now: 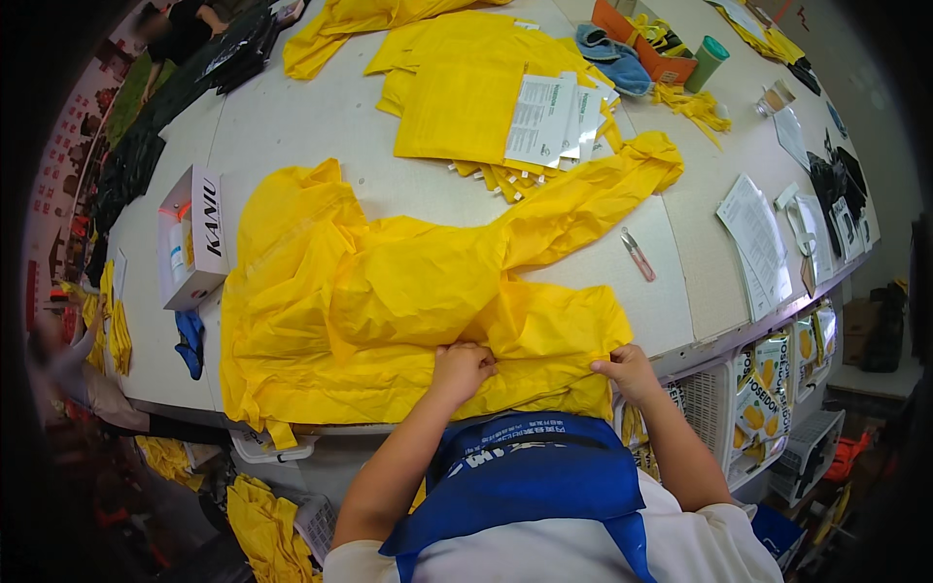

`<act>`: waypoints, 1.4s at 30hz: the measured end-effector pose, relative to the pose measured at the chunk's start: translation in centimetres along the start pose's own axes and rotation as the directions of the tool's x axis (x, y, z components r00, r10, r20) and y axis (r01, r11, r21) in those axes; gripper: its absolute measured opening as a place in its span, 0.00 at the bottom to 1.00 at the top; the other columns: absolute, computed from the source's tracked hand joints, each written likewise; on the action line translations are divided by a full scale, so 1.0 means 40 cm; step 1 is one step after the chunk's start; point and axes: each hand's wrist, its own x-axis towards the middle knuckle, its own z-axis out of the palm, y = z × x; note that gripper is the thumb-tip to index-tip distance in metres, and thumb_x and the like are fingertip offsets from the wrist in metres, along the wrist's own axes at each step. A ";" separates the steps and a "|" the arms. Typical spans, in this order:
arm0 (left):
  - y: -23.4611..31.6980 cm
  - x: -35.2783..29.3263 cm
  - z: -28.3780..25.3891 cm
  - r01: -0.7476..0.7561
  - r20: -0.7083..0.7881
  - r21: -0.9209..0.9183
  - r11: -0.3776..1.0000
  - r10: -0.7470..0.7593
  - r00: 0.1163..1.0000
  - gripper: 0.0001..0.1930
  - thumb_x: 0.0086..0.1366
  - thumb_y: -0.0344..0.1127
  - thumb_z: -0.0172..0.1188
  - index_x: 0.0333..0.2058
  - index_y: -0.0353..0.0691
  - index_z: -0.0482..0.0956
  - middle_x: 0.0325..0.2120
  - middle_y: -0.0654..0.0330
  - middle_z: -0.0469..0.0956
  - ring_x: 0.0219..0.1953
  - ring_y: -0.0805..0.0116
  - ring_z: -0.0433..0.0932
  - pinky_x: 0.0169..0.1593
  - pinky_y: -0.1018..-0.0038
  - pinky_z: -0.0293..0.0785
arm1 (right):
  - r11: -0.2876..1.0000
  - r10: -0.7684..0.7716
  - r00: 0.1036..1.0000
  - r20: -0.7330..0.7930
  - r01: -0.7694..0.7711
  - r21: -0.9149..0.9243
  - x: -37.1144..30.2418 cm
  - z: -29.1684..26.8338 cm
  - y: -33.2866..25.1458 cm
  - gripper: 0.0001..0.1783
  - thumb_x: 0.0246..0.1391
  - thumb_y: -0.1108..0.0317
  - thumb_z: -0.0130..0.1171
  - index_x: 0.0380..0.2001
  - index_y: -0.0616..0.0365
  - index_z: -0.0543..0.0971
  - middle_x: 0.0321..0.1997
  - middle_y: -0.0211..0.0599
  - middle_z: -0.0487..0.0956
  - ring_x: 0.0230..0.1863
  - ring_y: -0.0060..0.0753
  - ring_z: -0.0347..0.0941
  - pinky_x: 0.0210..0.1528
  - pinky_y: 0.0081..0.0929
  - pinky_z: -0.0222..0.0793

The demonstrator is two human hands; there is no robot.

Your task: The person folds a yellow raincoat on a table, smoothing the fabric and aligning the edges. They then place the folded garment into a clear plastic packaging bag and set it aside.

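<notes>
A yellow raincoat [408, 282] lies crumpled across the near part of the table, one sleeve stretched toward the far right. Near the garment's front edge, my left hand [465, 371] is closed with its fingers curled on the fabric. My right hand [627, 373] pinches the raincoat at its right end, thumb on the cloth. The fabric between the two hands lies roughly flat in a band along the table edge. Beyond the sleeve, to the right, rests a small pair of thread snips [639, 255].
Folded yellow pieces [457, 107] with printed sheets [544, 119] are stacked at the back. A white box [192, 238] stands left. An orange box [656, 44], a green cup [708, 63] and papers [756, 238] are right. White baskets [708, 403] sit below the table. Other people are at far left.
</notes>
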 end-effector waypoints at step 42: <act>-0.278 -0.298 -0.168 0.168 -0.295 0.088 0.982 -0.136 0.946 0.08 0.54 0.41 0.62 0.31 0.46 0.81 0.30 0.62 0.79 0.39 0.61 0.74 0.47 0.62 0.60 | 0.138 -0.236 0.864 0.445 0.483 -0.864 0.221 0.376 -0.018 0.11 0.44 0.61 0.63 0.32 0.49 0.81 0.34 0.33 0.80 0.41 0.36 0.73 0.48 0.38 0.57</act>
